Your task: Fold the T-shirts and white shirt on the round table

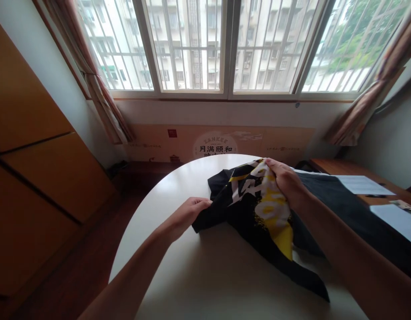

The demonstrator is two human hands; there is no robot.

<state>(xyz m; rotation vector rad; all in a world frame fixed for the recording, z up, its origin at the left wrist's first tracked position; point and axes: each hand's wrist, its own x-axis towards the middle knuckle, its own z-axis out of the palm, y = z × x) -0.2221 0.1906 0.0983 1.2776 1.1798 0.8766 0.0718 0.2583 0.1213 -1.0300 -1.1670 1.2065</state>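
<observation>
A black garment (245,222) with yellow and white printing is stretched between my two hands, partly lifted above the round white table (152,266). My left hand (188,213) pinches its dark left edge, fingers closed. Farther up and to the right, my right hand (285,178) grips the printed top edge between thumb and fingers. One black end of the cloth hangs down toward the near right. Whether it is a shirt or another kind of garment I cannot tell from its folds. Dark trousers-like cloth (352,213) lies to the right, partly hidden behind my right forearm.
A wooden desk (345,171) with white papers (364,184) stands at the right. Beyond the table, a printed cardboard panel (152,142) leans below the barred windows (192,49). A wooden cabinet (38,178) rises at the left, and curtains (105,106) hang beside the windows.
</observation>
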